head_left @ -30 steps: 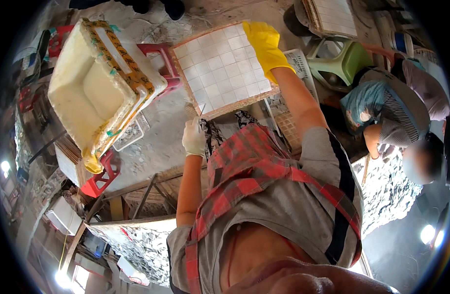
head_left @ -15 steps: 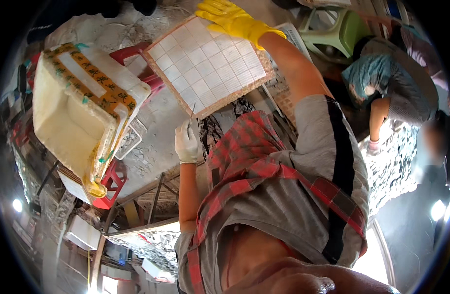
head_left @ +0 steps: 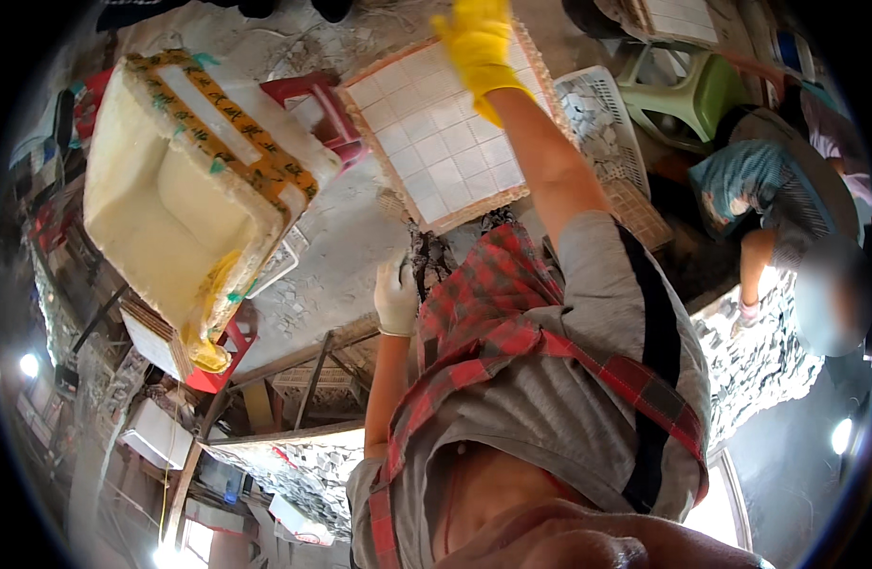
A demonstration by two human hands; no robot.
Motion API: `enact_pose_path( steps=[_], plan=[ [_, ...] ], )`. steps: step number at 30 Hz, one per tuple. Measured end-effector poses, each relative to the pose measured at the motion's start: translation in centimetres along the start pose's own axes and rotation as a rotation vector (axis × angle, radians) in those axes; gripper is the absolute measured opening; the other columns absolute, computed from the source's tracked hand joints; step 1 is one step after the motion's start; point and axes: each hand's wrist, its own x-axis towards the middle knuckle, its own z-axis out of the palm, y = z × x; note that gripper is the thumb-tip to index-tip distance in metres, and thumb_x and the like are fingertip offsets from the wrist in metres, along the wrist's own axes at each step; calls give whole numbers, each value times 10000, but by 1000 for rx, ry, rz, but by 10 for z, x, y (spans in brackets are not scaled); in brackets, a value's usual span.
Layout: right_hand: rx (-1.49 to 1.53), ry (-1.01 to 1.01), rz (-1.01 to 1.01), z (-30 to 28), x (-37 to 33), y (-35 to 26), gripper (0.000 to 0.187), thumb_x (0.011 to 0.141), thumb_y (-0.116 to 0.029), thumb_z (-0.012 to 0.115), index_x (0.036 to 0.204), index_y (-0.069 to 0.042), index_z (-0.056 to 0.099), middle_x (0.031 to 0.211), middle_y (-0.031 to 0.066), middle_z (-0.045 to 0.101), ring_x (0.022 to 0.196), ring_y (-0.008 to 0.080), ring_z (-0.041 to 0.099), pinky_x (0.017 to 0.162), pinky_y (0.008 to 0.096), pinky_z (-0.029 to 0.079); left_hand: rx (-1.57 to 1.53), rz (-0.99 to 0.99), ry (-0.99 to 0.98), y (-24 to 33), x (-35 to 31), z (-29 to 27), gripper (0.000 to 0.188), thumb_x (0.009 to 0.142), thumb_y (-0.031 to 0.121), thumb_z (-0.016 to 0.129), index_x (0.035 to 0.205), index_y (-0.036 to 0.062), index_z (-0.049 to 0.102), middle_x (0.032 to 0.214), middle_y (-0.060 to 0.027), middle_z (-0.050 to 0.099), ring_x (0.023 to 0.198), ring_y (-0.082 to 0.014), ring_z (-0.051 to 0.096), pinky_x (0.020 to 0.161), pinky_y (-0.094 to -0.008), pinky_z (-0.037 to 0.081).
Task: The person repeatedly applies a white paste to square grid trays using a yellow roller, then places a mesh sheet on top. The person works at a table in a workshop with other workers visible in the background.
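A board (head_left: 431, 142) with a rough tan border, covered in rows of pale square tiles, is tilted in front of my red-checked apron. Over its far part is my right hand (head_left: 481, 52) in a yellow rubber glove, slightly blurred, with the fingers outstretched and the thumb apart. Whether it touches the tiles cannot be made out. Below the board's near left corner, beside my dark patterned trouser leg, is my left hand (head_left: 395, 299) in a white glove. Its fingers are curled; what they hold, if anything, is hidden.
To the left stands a worn foam box (head_left: 170, 180) with orange tape, near a red stool (head_left: 317, 109). A white basket of grey pieces (head_left: 602, 119) and a green stool (head_left: 687, 95) are right of the board. Another person (head_left: 782, 180) sits at the right.
My right hand has slid over the board and shows blurred. My left hand has dropped away from the board's corner; the thin pointed thing at its fingertips no longer shows. The whole view has shifted.
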Motion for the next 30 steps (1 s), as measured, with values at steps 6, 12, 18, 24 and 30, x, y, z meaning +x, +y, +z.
enact_pose_path(
  steps=[6, 12, 18, 24, 30],
  plan=[
    [576, -200, -609, 4, -56, -149, 332, 818, -312, 708, 1066, -92, 706, 1187, 133, 644, 1160, 365, 573, 1046, 487, 434, 5, -7, -41, -5, -4, -7, 315, 931, 46, 621, 1240, 62, 682, 1130, -162, 697, 1023, -342, 672, 911, -401, 535],
    [195, -263, -18, -29, -10, 39, 470, 803, -288, 724, 1207, -60, 653, 1261, 169, 637, 1190, 356, 583, 1058, 471, 449, 25, -2, -102, -27, -1, -28, 315, 941, 57, 628, 1247, 96, 694, 1116, -139, 707, 1024, -329, 672, 903, -409, 532],
    [-13, -460, -75, -135, -87, 35, 582, 792, -302, 755, 1302, -55, 619, 1325, 165, 623, 1252, 350, 565, 1100, 464, 425, -6, -12, -141, -32, 4, -32, 318, 947, 73, 624, 1256, 88, 694, 1138, -111, 723, 1052, -300, 680, 930, -390, 532],
    [-66, -144, 19, -120, -157, 99, 589, 822, -278, 746, 1358, -83, 600, 1384, 150, 594, 1304, 336, 539, 1114, 449, 424, -25, -31, -182, -27, -2, -40, 317, 946, 65, 628, 1256, 70, 694, 1170, -116, 724, 1067, -277, 691, 934, -365, 536],
    [81, -515, 178, -67, -30, 10, 500, 893, -283, 658, 1330, -46, 606, 1391, 212, 575, 1308, 359, 531, 1111, 468, 418, -164, -166, -113, -55, -15, -40, 357, 958, 55, 629, 1314, 52, 655, 1163, -110, 723, 997, -239, 703, 902, -341, 545]
  ],
)
